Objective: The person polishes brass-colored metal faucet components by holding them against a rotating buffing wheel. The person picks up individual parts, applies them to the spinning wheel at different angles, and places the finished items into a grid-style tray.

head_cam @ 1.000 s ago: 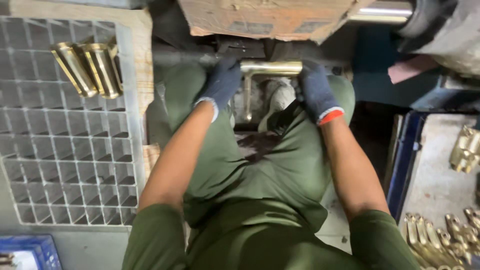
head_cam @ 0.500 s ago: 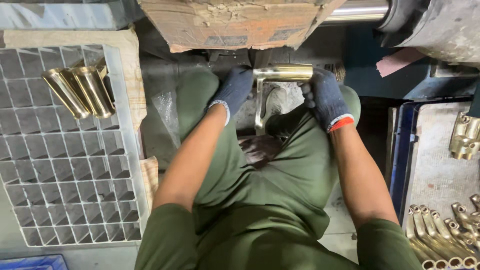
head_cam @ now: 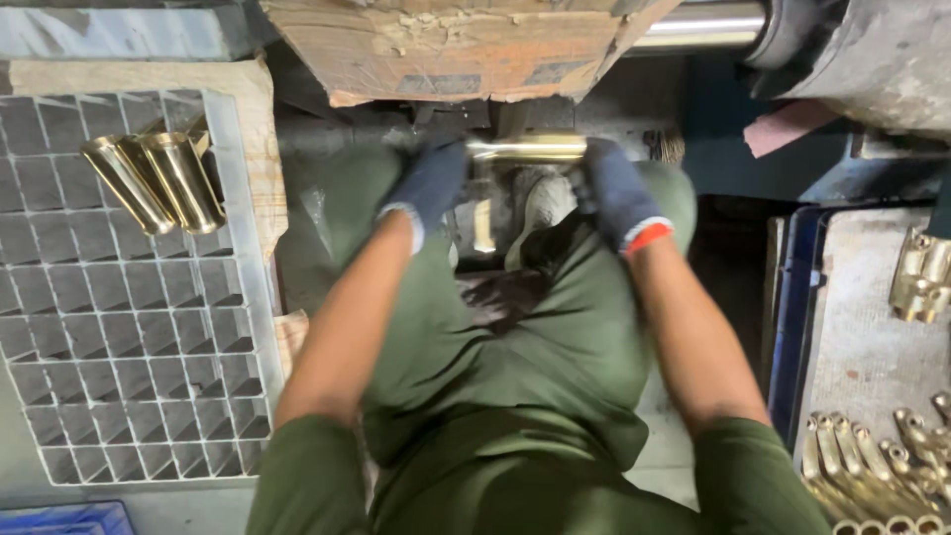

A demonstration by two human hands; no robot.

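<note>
The person is sitting and holding a brass tube (head_cam: 525,149) level in front of the knees, under a worn cardboard box (head_cam: 456,45). The left hand (head_cam: 428,186), in a dark glove, is closing around the left end of the tube. The right hand (head_cam: 616,193), also gloved, is gripping the right end. To the left, a grey grid tray (head_cam: 129,337) is carrying two brass cups (head_cam: 158,180) that are leaning in its upper cells. To the right, a blue tray (head_cam: 783,327) is holding brass fittings (head_cam: 877,471) near its lower edge.
</note>
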